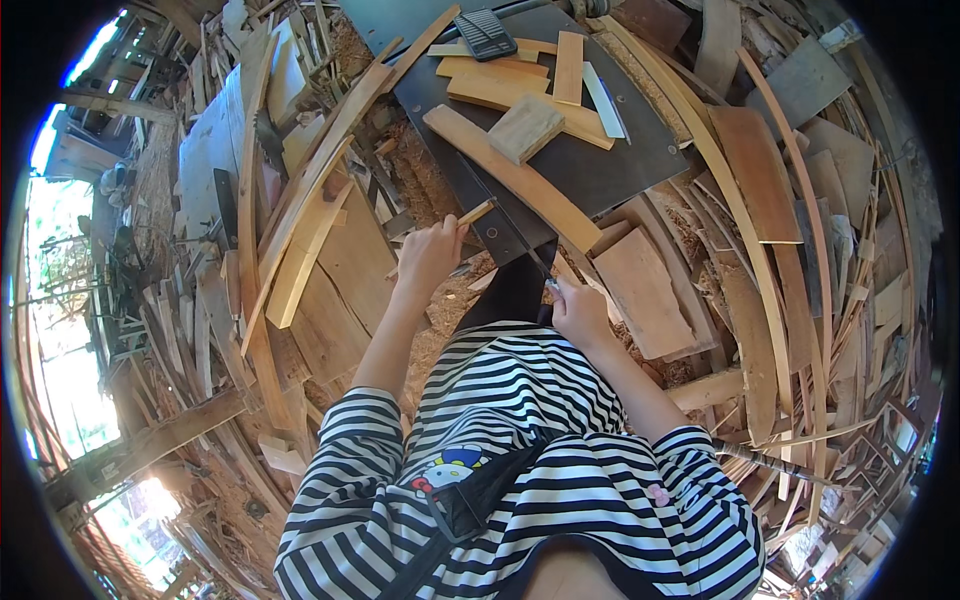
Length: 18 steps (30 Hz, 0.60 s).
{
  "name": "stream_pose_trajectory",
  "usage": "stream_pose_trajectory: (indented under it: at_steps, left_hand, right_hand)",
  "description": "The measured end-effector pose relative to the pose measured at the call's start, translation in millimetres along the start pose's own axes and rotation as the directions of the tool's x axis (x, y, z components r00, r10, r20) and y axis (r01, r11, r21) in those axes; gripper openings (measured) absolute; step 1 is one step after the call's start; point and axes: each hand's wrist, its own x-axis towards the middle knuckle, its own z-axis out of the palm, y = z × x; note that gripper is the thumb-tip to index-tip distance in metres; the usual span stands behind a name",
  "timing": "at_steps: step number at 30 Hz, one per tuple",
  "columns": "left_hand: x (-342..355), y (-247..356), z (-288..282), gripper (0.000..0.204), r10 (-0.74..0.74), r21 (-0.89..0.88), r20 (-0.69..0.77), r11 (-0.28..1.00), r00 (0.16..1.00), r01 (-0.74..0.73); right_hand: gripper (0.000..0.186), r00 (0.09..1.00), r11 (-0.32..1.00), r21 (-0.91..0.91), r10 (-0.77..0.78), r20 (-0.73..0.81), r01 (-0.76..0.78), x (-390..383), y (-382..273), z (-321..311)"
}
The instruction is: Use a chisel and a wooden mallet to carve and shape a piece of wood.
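Observation:
My left hand (430, 252) is closed around a slim wooden stick (477, 212), whose end reaches over the near left corner of the dark metal worktable (650, 150). A little to the right and nearer to me, my right hand (582, 312) grips a thin, slender tool (541, 267). It points up toward the table's near edge, and its exact kind is too small to tell. Just beyond my hands, a long wooden strip (520, 180) lies slantwise over the table. A short weathered wood block (526, 128) rests against it.
Several light wood strips (500, 88) and a black ridged, tray-like object (484, 34) lie on the table's far part. Long bent-looking boards (330, 170) lean at the left. Stacked planks (645, 290) stand at the right. Wood shavings (440, 350) cover the ground by my legs.

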Motion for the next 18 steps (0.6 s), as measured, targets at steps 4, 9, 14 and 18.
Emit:
stream_pose_trajectory:
  at_steps: [4, 9, 14, 18]
  left_hand:
    - [0.0, -0.1, 0.2, 0.032, -0.017, -0.002, 0.022, 1.000, 1.000, 0.017]
    - [0.8, 1.3, -0.8, 0.033, -0.043, -0.009, 0.039, 0.999, 0.998, 0.043]
    - [0.9, 1.1, -0.8, 0.033, -0.049, -0.017, 0.035, 0.999, 0.998, 0.050]
    - [1.3, 2.4, -1.4, 0.033, -0.065, -0.026, 0.038, 0.997, 0.997, 0.066]
  right_hand:
    - [0.020, 1.000, 1.000, 0.007, -0.006, 0.008, 0.006, -1.4, 1.2, -1.9]
    - [0.017, 1.000, 0.999, 0.034, -0.015, 0.015, 0.014, -2.1, 0.2, -4.8]
    - [0.016, 1.000, 0.999, 0.031, -0.023, -0.002, 0.023, -2.8, 0.9, -5.7]
    - [0.016, 0.999, 0.999, 0.021, -0.034, -0.001, 0.034, -3.1, 2.7, -4.2]
